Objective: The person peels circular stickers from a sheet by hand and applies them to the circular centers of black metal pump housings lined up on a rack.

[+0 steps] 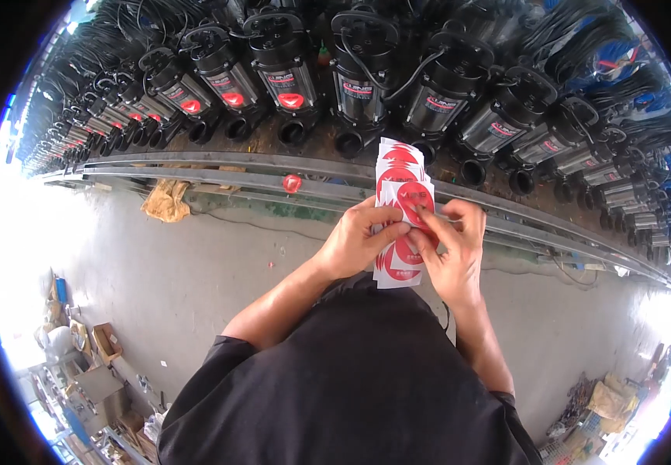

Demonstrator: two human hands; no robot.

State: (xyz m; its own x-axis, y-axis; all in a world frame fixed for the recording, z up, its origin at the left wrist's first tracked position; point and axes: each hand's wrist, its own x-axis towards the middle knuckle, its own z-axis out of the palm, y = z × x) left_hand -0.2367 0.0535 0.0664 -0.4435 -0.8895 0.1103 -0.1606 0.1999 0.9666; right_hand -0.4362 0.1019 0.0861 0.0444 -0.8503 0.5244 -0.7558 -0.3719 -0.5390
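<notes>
A stack of white sheets with round red stickers point(399, 167) is in front of me, close to the bench's front rail. My left hand point(358, 242) grips the stack from its left side, thumb on top. My right hand point(457, 248) has its thumb and index finger at the top sticker sheet point(420, 197), pinching at its red circle; whether the sticker's edge is lifted cannot be made out. Beyond the hands stands a black and silver motor pump point(360, 89) with no red sticker showing. The pump to its left point(285, 81) bears a red sticker point(291, 101).
A long row of similar pumps fills the bench, with bundled black cables behind. On the metal rail point(219, 161) sits a red sticker-like piece point(292, 184). Brown crumpled paper point(166, 201) hangs below the rail. Cardboard boxes point(106, 341) lie at lower left.
</notes>
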